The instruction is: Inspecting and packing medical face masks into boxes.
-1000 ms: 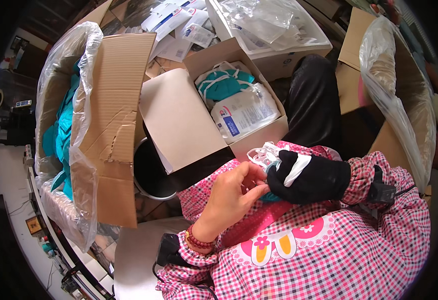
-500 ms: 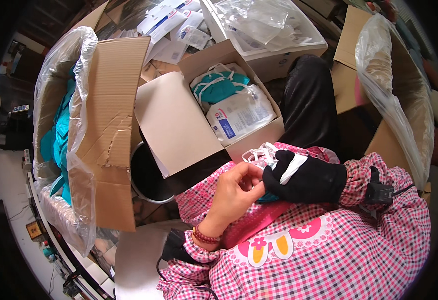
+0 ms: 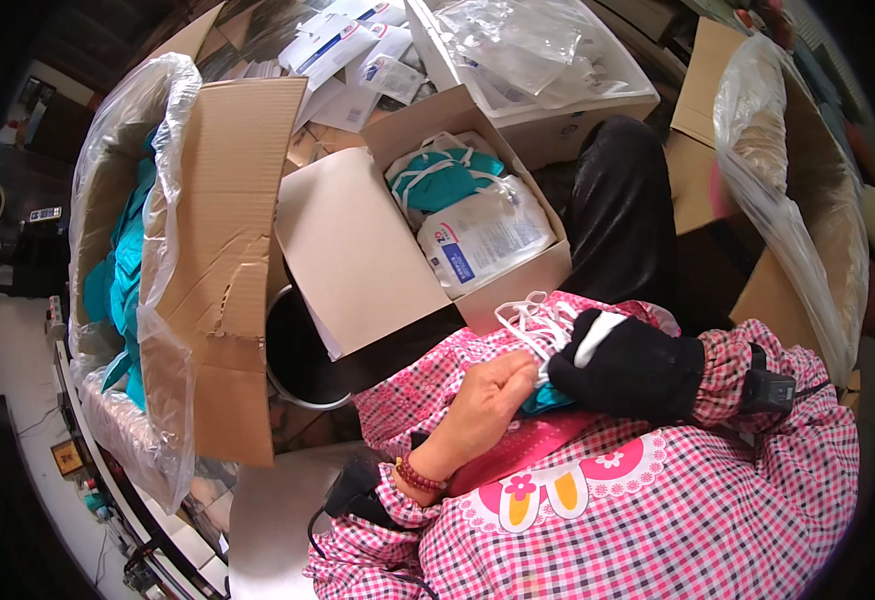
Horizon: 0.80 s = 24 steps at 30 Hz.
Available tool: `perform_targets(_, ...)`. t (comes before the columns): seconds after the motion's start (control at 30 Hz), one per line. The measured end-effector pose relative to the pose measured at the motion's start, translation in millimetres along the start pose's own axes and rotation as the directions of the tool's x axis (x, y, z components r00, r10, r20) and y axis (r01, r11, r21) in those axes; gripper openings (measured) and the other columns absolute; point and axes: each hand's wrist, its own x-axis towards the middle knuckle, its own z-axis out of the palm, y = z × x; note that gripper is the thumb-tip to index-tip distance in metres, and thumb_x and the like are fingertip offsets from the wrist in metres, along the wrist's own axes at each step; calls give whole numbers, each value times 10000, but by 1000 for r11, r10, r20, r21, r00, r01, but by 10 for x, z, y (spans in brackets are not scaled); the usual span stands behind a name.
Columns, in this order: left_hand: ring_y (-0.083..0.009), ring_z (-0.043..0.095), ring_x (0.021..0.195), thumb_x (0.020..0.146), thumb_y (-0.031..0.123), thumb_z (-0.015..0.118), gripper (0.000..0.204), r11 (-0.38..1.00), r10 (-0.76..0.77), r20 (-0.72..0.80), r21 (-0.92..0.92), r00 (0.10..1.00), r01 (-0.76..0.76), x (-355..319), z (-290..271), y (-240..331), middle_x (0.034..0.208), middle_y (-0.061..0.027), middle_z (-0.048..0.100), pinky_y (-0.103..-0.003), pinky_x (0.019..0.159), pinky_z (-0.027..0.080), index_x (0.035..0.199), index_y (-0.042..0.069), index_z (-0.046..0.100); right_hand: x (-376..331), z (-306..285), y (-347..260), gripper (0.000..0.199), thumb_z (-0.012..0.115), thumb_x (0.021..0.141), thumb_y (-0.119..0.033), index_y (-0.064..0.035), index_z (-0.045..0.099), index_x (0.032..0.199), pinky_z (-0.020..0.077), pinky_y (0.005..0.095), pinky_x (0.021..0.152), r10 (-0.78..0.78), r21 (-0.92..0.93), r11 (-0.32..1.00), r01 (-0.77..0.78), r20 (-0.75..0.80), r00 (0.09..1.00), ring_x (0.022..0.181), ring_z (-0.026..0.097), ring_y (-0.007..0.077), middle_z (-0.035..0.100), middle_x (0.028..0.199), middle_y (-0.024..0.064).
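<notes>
Over my lap, my right hand (image 3: 643, 370), in a black glove, is closed around a bunch of white elastic straps (image 3: 530, 320); one white strap crosses over its fingers. Below the hands shows a sliver of teal face mask (image 3: 548, 398), mostly hidden, so how many masks there are I cannot tell. My bare left hand (image 3: 483, 410) is closed in a pinch against the straps, right beside the glove. Just ahead stands an open white carton (image 3: 366, 245) holding teal masks (image 3: 448, 180) with white straps and a white printed packet (image 3: 486, 235).
At left stands a large plastic-lined cardboard box (image 3: 223, 270) with teal masks inside. Another lined box (image 3: 773, 190) is at right. Beyond the carton are a white foam box (image 3: 583, 110) of clear bags and scattered white packets (image 3: 328, 50). A dark bin (image 3: 298, 365) sits beside the carton.
Both hands have shifted slightly right and down. My left fingers have closed from a looser pinch into a tighter one, and more of the straps stands out above the hands.
</notes>
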Motion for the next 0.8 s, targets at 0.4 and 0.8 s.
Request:
perform_targets(0.4,-123,426,673,1012,137,495,277,999,-39,4,-25,999,39,-863,-156,10,750,-28,424,-293,631,369,777,-9,498,-112,38,43,165,649,856,-178,-26,667,919,532,392,573,-90,-33,995,93,88,992,694,650,307,617,712,142)
perform_targets(0.8,-64,490,640,1024,245,512,281,994,-104,-869,-72,485,84,-1129,-1463,-985,744,14,526,-224,584,421,953,27,674,-17,-104,516,529,728,840,-43,-64,582,1348,534,312,841,657,817,553,-166,-305,689,980,655,155,682,1133,102)
